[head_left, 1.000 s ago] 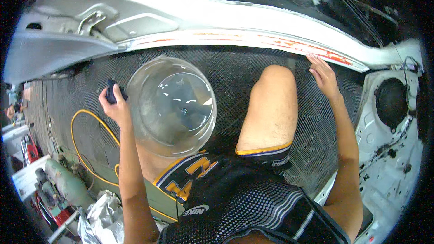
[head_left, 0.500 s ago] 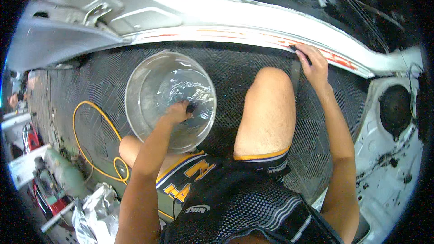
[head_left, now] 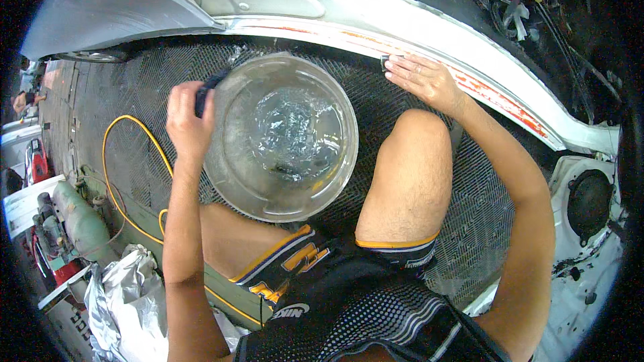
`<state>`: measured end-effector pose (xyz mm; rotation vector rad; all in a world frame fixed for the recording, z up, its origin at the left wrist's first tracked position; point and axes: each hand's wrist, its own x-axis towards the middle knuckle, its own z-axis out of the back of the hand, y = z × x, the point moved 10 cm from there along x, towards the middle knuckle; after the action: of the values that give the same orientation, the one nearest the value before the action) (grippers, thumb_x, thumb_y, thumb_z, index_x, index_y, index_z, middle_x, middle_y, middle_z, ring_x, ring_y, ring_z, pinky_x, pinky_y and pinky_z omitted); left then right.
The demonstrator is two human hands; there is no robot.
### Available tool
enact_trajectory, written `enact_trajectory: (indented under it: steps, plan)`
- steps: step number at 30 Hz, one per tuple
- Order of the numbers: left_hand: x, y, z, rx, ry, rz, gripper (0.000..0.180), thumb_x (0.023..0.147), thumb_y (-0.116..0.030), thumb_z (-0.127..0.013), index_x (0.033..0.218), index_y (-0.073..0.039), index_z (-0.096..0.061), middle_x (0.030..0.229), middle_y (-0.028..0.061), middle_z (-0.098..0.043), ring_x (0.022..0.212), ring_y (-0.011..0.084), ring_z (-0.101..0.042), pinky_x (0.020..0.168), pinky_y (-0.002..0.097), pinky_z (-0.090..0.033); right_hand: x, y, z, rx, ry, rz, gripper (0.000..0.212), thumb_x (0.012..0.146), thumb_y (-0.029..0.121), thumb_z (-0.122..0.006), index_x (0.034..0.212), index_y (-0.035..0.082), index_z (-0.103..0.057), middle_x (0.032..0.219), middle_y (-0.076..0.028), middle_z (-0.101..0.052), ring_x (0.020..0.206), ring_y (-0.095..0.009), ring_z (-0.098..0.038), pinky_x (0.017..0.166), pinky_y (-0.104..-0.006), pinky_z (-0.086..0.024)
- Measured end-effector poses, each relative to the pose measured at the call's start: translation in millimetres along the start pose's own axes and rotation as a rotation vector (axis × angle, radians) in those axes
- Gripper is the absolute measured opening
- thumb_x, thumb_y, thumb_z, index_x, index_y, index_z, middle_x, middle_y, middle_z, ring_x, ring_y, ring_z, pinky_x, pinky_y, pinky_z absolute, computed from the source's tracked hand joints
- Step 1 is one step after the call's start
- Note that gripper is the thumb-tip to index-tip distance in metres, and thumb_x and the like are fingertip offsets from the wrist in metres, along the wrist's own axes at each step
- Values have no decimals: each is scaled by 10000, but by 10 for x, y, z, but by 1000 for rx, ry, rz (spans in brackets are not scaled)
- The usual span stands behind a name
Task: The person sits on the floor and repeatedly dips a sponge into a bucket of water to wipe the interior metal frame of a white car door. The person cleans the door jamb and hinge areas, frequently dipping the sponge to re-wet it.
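Left hand upright at the end of a near-straight forearm, fingers curled around a dark, soft-looking piece by the left rim of the bucket, water rippling inside! Over right, the elbow bends outward, forearm angling in; the right hand lies flattish, fingers pointing left, gripping a small dark pad against the red-streaked white sill.
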<state>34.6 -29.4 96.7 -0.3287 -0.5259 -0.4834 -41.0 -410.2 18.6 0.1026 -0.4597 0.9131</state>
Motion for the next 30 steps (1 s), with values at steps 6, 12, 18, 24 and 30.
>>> enact_trajectory:
  steps: [6, 12, 18, 24, 30]
  plan:
    - [-416, 724, -345, -112, 59, 431, 363, 961, -321, -712, 1133, -6, -658, 1082, 195, -679, 1000, 377, -671, 898, 431, -530, 127, 24, -284, -89, 244, -8, 572, 911, 124, -512, 1483, 102, -527, 1558, -60, -511, 1458, -186, -455, 1247, -442, -321]
    - [-462, 780, -360, -65, 81, 432, 415, 956, -390, -699, 1120, -10, -663, 1062, 186, -686, 966, 375, -682, 850, 443, -544, 1157, 80, -878, -14, 378, 74, 670, 932, 103, -500, 1588, 89, -366, 1661, -74, -352, 1533, -189, -326, 1298, -442, -195]
    - [-423, 774, -416, -61, 113, 499, 393, 965, -415, -680, 1086, -41, -671, 1059, 178, -695, 957, 385, -686, 828, 462, -551, 1797, 49, -1136, -48, 317, 221, 608, 1003, 225, -414, 1587, 69, -349, 1637, -115, -389, 1504, -220, -387, 1290, -428, -207]
    - [-438, 825, -522, -97, 238, 628, 447, 999, -424, -637, 1174, -17, -698, 1149, 205, -707, 1058, 388, -679, 907, 455, -531, 1896, 33, -1192, 99, 166, 175, 560, 1019, 216, -408, 1557, 61, -397, 1602, -134, -440, 1490, -238, -411, 1252, -409, -286]
    - [-513, 1004, -625, -187, 191, 497, 348, 1067, -305, -568, 1154, 17, -665, 1055, 218, -698, 924, 353, -661, 856, 422, -512, 225, -185, -383, -19, 148, 62, 520, 995, 160, -413, 1506, 119, -501, 1550, -94, -516, 1426, -216, -497, 1229, -390, -360]
